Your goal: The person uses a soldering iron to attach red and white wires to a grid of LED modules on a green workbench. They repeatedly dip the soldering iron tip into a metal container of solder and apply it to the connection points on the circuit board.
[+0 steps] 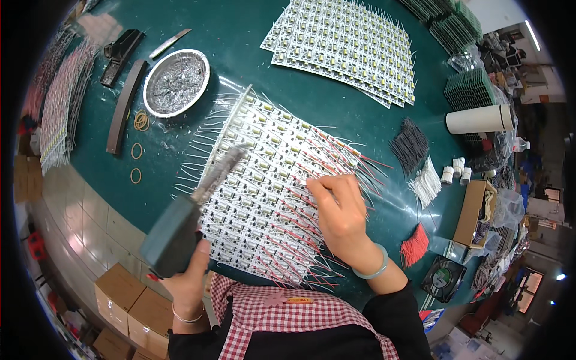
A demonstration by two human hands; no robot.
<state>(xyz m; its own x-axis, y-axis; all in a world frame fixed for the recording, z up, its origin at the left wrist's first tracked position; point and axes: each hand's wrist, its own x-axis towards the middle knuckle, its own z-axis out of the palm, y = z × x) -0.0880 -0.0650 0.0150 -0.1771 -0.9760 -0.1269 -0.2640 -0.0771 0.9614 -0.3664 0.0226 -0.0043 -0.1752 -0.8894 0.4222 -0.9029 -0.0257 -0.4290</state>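
My left hand [189, 279] grips the handle of a dark soldering gun [171, 234], slightly blurred, its metal barrel slanting up over the board. Under both hands lies a white panel of circuit boards [246, 189] with rows of small components. White wires [192, 159] stick out along its left edge, and red wires [291, 243] cover the right part. My right hand [345, 210] rests above this right part, thumb and forefinger pinched on what looks like a red wire at the panel's surface. The tip of that wire is too small to make out.
A round metal dish [207, 81] of silvery scraps stands at the back left, beside a knife [170, 43] and rubber bands [141, 121]. More panels [354, 51] lie at the back. To the right are black wires [409, 144], white wires [426, 183], red wires [415, 245] and a fan [443, 278].
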